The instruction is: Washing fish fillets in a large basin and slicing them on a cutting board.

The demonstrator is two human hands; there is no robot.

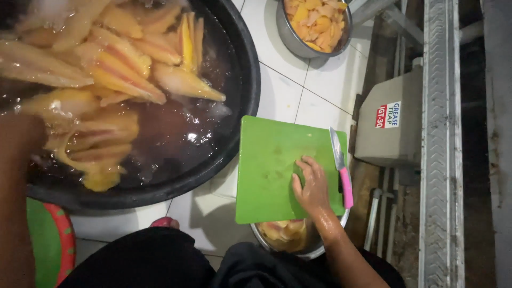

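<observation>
Right now the green cutting board (266, 165) lies flat across the rim of a metal bowl (298, 249) that sits on the white tiled floor (290, 90). Its long axis runs from the person toward the top of the view, tilted a little to the right, with the near short edge closest to the person's knees. The right hand (311, 186) rests palm down on the board's right half, fingers loosely spread and pointing up the board, gripping nothing. Just beside that hand, along the board's right edge, lies a knife (340, 165): its pink handle is toward the person and reaches past the board's edge, while its blade points away, nearly parallel to the board's long side.

Under the board, pale yellow fruit pieces (285, 233) show inside the bowl. To the left, a big black basin (242, 106) holds water and many long yellow-orange fruit slices (133, 69). The left hand is blurred at the basin's left side, so whether it is spread or closed cannot be told. A second metal bowl (296, 42) of cut pieces stands farther away on the tiles. A grey box (389, 144) sits to the right, near the board.
</observation>
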